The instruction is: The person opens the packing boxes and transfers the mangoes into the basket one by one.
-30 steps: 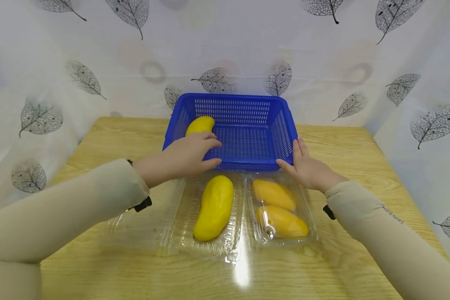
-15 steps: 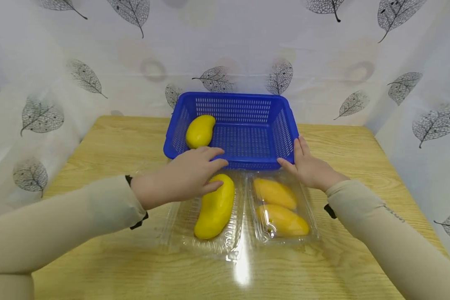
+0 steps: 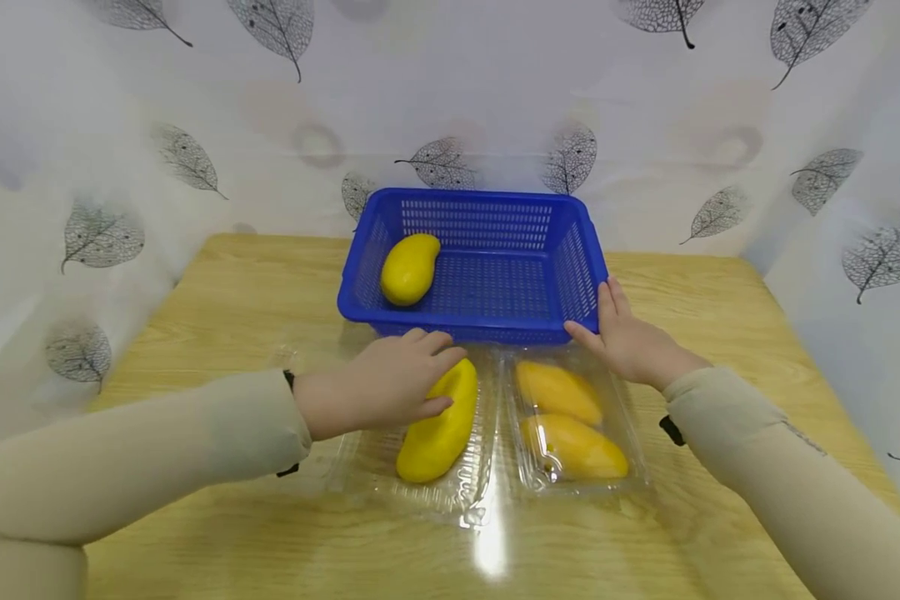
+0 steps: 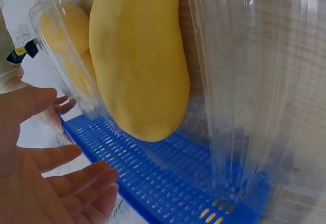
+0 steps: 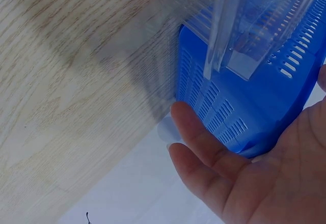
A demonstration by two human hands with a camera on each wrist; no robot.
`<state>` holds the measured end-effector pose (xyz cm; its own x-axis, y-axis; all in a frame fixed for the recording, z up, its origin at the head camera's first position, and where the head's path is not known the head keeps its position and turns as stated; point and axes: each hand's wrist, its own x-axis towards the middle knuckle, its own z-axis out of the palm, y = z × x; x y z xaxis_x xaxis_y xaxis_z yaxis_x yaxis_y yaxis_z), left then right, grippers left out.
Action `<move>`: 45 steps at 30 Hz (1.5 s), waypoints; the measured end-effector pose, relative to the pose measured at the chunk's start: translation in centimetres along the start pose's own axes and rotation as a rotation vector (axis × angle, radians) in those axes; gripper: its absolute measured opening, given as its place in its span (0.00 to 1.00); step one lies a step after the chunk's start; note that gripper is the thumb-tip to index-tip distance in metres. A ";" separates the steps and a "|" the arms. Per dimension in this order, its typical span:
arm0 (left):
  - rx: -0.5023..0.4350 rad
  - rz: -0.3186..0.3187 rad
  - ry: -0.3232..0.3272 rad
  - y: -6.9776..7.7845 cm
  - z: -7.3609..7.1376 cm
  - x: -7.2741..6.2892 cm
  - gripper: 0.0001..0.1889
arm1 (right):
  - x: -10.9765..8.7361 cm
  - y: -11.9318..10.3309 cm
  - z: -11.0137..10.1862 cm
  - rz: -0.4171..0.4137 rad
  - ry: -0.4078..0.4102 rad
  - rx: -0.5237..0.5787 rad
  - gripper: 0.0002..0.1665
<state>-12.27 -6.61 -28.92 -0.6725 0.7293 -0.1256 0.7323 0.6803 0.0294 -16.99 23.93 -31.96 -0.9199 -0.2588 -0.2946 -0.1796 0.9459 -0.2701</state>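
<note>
In the head view my left hand (image 3: 386, 387) hovers over a yellow mango (image 3: 442, 437), which lies in an opened clear plastic clamshell box (image 3: 465, 492). The left wrist view shows this hand's fingers (image 4: 81, 183) loosely spread, with a gap between them and the mango (image 4: 140, 56). My right hand (image 3: 637, 346) rests against the front right corner of a blue plastic basket (image 3: 480, 322). Its thumb touches the front rim, and its straight fingers (image 5: 198, 132) lie along the outer side. A second mango (image 3: 408, 271) sits at the basket's left end.
Right of the opened box stands a closed clear box (image 3: 528, 467) containing two orange-yellow mangoes (image 3: 570, 446). Both boxes lie just in front of the basket on a wooden table (image 3: 270, 533). A leaf-patterned curtain (image 3: 487, 100) hangs behind and along both sides.
My left hand has left the mango in the basket and moved back toward me, over the mango in the opened box. My right hand stays at the basket's corner.
</note>
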 end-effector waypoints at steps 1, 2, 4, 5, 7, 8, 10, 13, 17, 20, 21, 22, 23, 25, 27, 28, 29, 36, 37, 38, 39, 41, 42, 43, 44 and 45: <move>-0.006 -0.022 -0.033 0.1 0.2 0.1 0.31 | -0.1 0.1 0.0 0.001 0.001 -0.001 0.58; -0.012 -0.041 -0.058 0.2 0.3 0.2 0.32 | -0.2 0.1 0.0 0.001 0.001 0.000 0.58; -0.024 -0.079 -0.102 0.2 0.7 0.4 0.34 | -0.2 0.1 0.0 -0.002 0.002 0.002 0.57; -0.033 -0.093 -0.118 0.2 0.9 0.6 0.35 | -0.2 0.1 0.0 -0.004 0.001 0.002 0.58; -0.065 -0.115 -0.145 0.2 1.2 0.8 0.36 | -0.2 0.2 0.0 -0.006 0.000 0.004 0.58; -0.081 -0.124 -0.157 0.1 1.4 0.9 0.36 | -0.2 0.2 0.0 -0.007 0.001 0.003 0.58; -0.110 -0.142 -0.183 0.1 1.6 1.1 0.37 | -0.2 0.2 0.1 -0.007 0.002 0.002 0.58; -0.145 -0.171 -0.209 0.0 1.9 1.3 0.38 | -0.1 0.1 0.1 -0.011 0.006 -0.004 0.58; -0.178 -0.214 -0.236 0.1 2.2 1.5 0.41 | -0.1 -0.1 0.0 -0.014 0.008 -0.007 0.57; -0.204 -0.241 -0.265 0.2 2.3 1.8 0.43 | -0.2 -0.2 -0.1 -0.009 0.001 -0.003 0.57; -0.209 -0.249 -0.277 0.3 2.3 1.8 0.44 | -0.2 -0.2 -0.1 -0.007 0.000 -0.003 0.57; -0.214 -0.257 -0.288 0.3 2.3 1.9 0.44 | -0.2 -0.2 -0.1 -0.007 0.000 -0.003 0.57; -0.226 -0.265 -0.297 0.3 2.4 2.0 0.45 | -0.2 -0.3 -0.1 -0.006 0.000 -0.002 0.57; -0.237 -0.277 -0.318 0.4 2.5 2.1 0.46 | -0.3 -0.3 -0.1 -0.005 -0.001 -0.003 0.57; -0.251 -0.292 -0.337 0.6 2.6 2.2 0.47 | -0.3 -0.3 -0.2 -0.005 0.000 -0.002 0.57; -0.260 -0.300 -0.349 0.7 2.6 2.2 0.47 | -0.3 -0.3 -0.2 -0.005 0.000 -0.003 0.57; -0.267 -0.308 -0.358 0.8 2.6 2.3 0.48 | -0.3 -0.3 -0.1 -0.004 -0.001 -0.004 0.57; -0.269 -0.341 -0.385 1.2 3.0 2.6 0.50 | -0.2 -0.3 -0.2 -0.003 -0.003 -0.004 0.57; -0.267 -0.344 -0.386 1.3 3.0 2.6 0.50 | -0.2 -0.3 -0.2 -0.002 -0.002 -0.003 0.57; -0.269 -0.347 -0.388 1.3 3.0 2.6 0.51 | -0.2 -0.3 -0.2 -0.002 -0.002 -0.003 0.57; -0.269 -0.350 -0.392 1.3 3.0 2.7 0.51 | -0.2 -0.3 -0.2 -0.001 -0.002 -0.003 0.57; -0.269 -0.356 -0.399 1.4 3.0 2.7 0.51 | -0.2 -0.3 -0.2 -0.001 -0.002 -0.004 0.57; -0.269 -0.358 -0.401 1.4 3.0 2.7 0.52 | -0.2 -0.3 -0.2 -0.001 -0.002 -0.005 0.57; -0.273 -0.362 -0.402 1.4 3.0 2.8 0.53 | -0.2 -0.3 -0.2 -0.001 -0.001 -0.006 0.57; -0.273 -0.364 -0.401 1.4 3.1 2.8 0.54 | -0.2 -0.3 -0.1 -0.001 -0.001 -0.006 0.57; -0.270 -0.364 -0.398 1.5 3.1 2.8 0.56 | -0.2 -0.3 -0.1 -0.002 0.000 -0.007 0.57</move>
<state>-12.74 -3.82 -32.32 -0.7449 0.3985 -0.5352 0.3742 0.9135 0.1593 -16.80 23.75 -31.70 -0.9196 -0.2605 -0.2941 -0.1837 0.9468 -0.2643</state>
